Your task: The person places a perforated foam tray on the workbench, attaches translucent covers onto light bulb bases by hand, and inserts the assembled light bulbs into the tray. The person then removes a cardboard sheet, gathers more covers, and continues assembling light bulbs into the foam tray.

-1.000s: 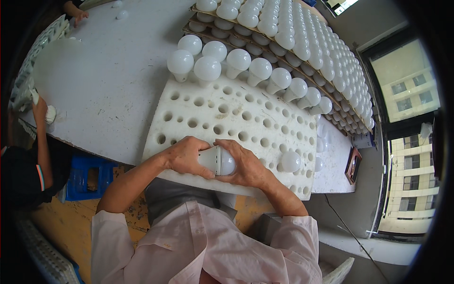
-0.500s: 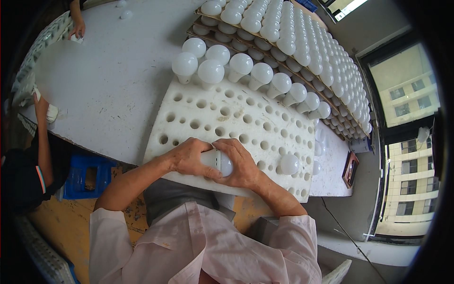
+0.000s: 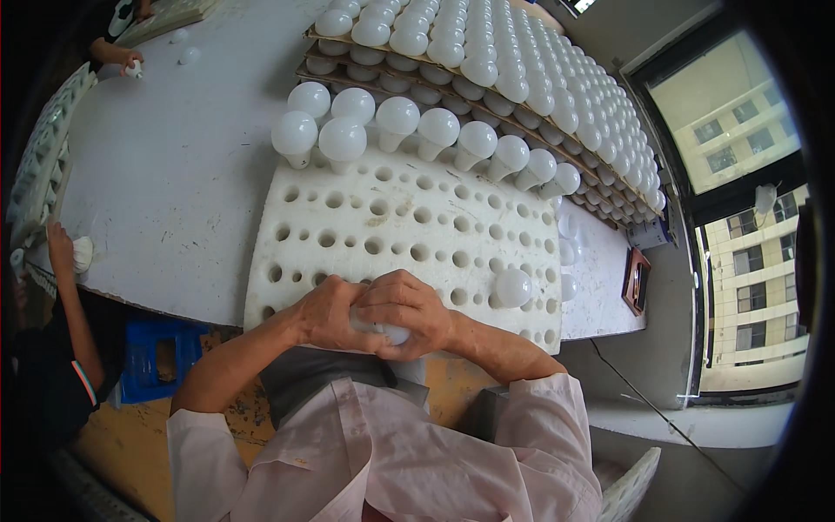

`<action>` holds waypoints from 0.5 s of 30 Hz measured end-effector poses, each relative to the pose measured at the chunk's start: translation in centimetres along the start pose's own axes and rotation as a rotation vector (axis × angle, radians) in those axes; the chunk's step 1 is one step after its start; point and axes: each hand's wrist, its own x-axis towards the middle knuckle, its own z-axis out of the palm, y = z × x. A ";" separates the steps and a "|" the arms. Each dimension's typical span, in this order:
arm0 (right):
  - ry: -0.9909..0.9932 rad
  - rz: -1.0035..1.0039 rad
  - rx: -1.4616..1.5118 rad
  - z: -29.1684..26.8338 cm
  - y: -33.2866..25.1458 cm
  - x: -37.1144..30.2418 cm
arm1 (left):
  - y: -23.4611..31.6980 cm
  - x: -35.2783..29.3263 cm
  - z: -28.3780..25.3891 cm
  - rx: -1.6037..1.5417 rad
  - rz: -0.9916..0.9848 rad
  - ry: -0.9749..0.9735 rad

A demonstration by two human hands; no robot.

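Low over the front edge of a white foam board (image 3: 348, 265), both my hands are closed around one white light bulb (image 3: 393, 333). My left hand (image 3: 326, 315) grips it from the left. From the other side, my right hand (image 3: 410, 306) wraps over the top, its fingers overlapping the left ones. Only part of the round dome shows below the fingers; the base is hidden. Rows of holes run across the board. One bulb (image 3: 513, 287) stands near its right side, and several bulbs (image 3: 397, 119) stand along its far edge.
Stacked layers of bulbs (image 3: 478, 71) rise behind the board. On the left, a co-worker's hand (image 3: 61, 248) is beside a white object (image 3: 83, 254); another hand (image 3: 130, 63) holds a small white item. A blue stool (image 3: 143, 357) is below the table (image 3: 165, 174). A reddish-brown box (image 3: 637, 283) sits right.
My right hand has folded over the bulb, covering its base, which showed before. The whole view has shifted a little. At the upper left, the co-worker's hand now holds a small white item away from the tray.
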 end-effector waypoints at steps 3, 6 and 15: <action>0.014 0.056 0.078 -0.2 0.4 0.2 | -0.1 0.2 0.0 -0.018 -0.019 -0.005; 0.024 0.122 0.118 -0.3 0.9 -0.2 | 0.2 0.7 0.2 -0.006 -0.026 0.025; 0.058 0.166 0.126 0.2 0.7 0.0 | -0.2 0.6 -0.2 -0.016 -0.112 -0.061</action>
